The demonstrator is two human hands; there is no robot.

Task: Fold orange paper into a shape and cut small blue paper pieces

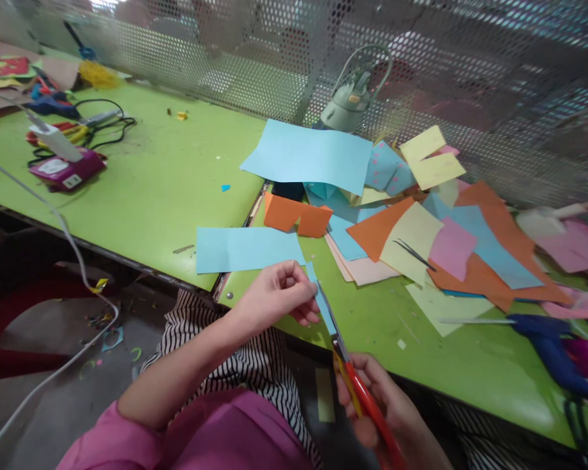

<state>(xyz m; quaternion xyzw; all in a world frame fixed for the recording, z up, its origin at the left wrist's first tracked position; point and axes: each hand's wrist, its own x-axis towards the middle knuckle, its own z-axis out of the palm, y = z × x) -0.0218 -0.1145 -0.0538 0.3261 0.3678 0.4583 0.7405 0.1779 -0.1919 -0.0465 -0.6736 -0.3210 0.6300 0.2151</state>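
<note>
My left hand (288, 294) pinches a narrow strip of light blue paper (325, 310) between thumb and fingers, over the table's front edge. My right hand (377, 405) is wrapped round the red and yellow handles of a pair of scissors (365, 395). The scissor blades point up and away, running along the strip, and the strip's lower end lies at the blades near the pivot. Just beyond my left hand lies a light blue paper rectangle (245, 248). A folded orange paper (296, 214) stands behind it.
Coloured papers (411, 241) with tweezers (414, 254) on top cover the right side. A blue glue gun (549, 346) lies at far right. Behind stand a bottle (347, 104) and a perforated metal screen (200, 52). A purple power socket (67, 171) and a white cable (63, 225) are left.
</note>
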